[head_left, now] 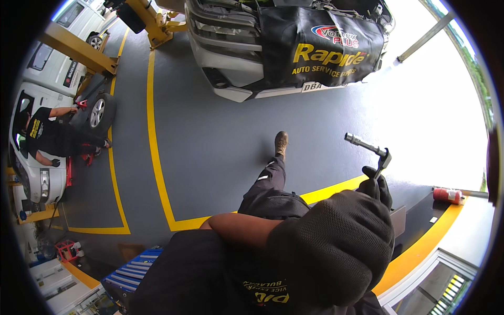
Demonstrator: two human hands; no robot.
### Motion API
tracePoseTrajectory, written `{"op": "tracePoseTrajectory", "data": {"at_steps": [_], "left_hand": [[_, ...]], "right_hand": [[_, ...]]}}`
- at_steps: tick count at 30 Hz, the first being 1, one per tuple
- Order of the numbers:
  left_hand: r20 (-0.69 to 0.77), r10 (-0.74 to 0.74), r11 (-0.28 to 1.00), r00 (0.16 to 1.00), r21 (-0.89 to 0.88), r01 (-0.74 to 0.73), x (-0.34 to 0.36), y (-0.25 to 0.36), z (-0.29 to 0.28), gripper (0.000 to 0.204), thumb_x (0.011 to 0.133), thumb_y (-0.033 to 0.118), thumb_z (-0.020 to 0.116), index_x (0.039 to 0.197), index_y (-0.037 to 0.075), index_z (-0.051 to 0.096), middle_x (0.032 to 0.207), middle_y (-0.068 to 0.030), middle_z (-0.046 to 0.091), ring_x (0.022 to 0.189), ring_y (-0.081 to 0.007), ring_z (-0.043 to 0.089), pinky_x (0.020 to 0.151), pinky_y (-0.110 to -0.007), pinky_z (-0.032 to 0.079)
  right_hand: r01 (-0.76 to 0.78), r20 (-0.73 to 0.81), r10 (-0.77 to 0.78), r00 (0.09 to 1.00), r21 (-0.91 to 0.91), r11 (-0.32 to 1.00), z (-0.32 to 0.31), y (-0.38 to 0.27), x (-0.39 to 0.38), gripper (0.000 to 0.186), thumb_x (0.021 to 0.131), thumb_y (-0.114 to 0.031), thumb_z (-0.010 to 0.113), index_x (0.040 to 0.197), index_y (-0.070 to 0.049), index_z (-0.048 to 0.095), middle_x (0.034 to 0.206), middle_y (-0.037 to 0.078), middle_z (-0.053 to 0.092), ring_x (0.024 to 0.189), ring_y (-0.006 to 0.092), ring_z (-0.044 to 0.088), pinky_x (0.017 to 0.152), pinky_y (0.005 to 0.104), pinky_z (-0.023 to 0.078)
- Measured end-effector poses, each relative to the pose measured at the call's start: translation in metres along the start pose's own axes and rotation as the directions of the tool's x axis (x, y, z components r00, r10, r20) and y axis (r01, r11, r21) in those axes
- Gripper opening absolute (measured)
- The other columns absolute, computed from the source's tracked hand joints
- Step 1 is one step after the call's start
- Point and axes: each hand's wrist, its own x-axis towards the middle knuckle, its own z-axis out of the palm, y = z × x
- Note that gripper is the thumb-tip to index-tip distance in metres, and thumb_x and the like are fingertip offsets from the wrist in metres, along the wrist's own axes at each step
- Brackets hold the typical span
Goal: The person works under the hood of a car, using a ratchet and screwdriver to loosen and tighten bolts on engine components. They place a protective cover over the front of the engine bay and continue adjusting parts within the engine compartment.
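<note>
My left arm crosses my body from the lower left. Its black-gloved hand [333, 244] is large and close, with the back turned up and the fingers hidden. Just beyond it, black-gloved fingers, apparently of my right hand [379, 190], close round the handle of a ratchet wrench [386, 160]. The rest of that hand and its forearm are hidden behind the left glove. A long silver socket piece [365, 144] sticks out from the ratchet head toward the upper left, above the floor and touching nothing.
Ahead stands a white vehicle [236, 76], its front draped with a black cover [320, 47]. At left, a co-worker [50, 131] is beside a loose wheel [100, 113] and another white vehicle. Yellow lift posts [149, 23] rise behind. A red cylinder [448, 195] lies at right; a blue ridged case [134, 270] is lower left.
</note>
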Motion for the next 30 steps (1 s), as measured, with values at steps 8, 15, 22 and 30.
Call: {"op": "tracePoseTrajectory", "data": {"at_steps": [8, 15, 22, 30], "left_hand": [[-0.097, 0.125, 0.926, 0.987, 0.368, -0.081, 0.048, -0.009, -0.22, 0.025, 0.113, 0.011, 0.066, 0.135, -0.001, 0.072, 0.108, -0.0142, 0.077, 0.095, -0.019, 0.074, 0.09, -0.034, 0.059], [-0.419, 0.24, 0.152, 0.876, 0.907, 0.393, 0.055, -0.016, -0.459, 0.026, 0.114, 0.011, 0.065, 0.137, -0.002, 0.07, 0.107, -0.0138, 0.077, 0.093, -0.0173, 0.074, 0.088, -0.033, 0.059], [-0.813, -0.317, 0.236, 0.488, 0.431, 0.871, 0.056, -0.056, -0.625, 0.031, 0.114, 0.014, 0.068, 0.14, -0.002, 0.069, 0.105, -0.0126, 0.075, 0.089, -0.0116, 0.069, 0.083, -0.032, 0.057], [-0.567, 0.083, -0.586, 0.82, 0.637, 0.5, 0.091, -0.116, -0.793, 0.043, 0.092, 0.008, 0.086, 0.134, 0.006, 0.076, 0.117, -0.011, 0.08, 0.107, -0.0318, 0.072, 0.095, -0.045, 0.058]], "right_hand": [[-0.449, 0.079, 0.448, 0.891, 0.305, 0.84, 0.067, -0.009, 0.241, 0.037, 0.12, -0.019, 0.054, 0.141, 0.009, 0.066, 0.072, -0.006, 0.047, 0.056, 0.0022, 0.04, 0.051, 0.0223, 0.032], [-0.217, 0.224, 0.183, 0.957, 0.137, 0.966, 0.09, -0.007, 0.403, 0.052, 0.118, -0.021, 0.049, 0.156, 0.014, 0.055, 0.073, 0.0, 0.056, 0.055, 0.0069, 0.052, 0.052, 0.0261, 0.042], [-0.292, 0.397, 0.191, 0.898, 0.213, 0.932, 0.099, 0.028, 0.577, 0.049, 0.113, -0.017, 0.054, 0.153, 0.01, 0.061, 0.075, 0.002, 0.063, 0.054, 0.0062, 0.056, 0.047, 0.0232, 0.04], [-0.39, 0.571, 0.138, 0.809, 0.347, 0.853, 0.155, 0.149, 0.801, 0.033, 0.122, -0.02, 0.051, 0.136, 0.006, 0.067, 0.089, 0.006, 0.068, 0.058, 0.0122, 0.065, 0.053, 0.0272, 0.054]]}}
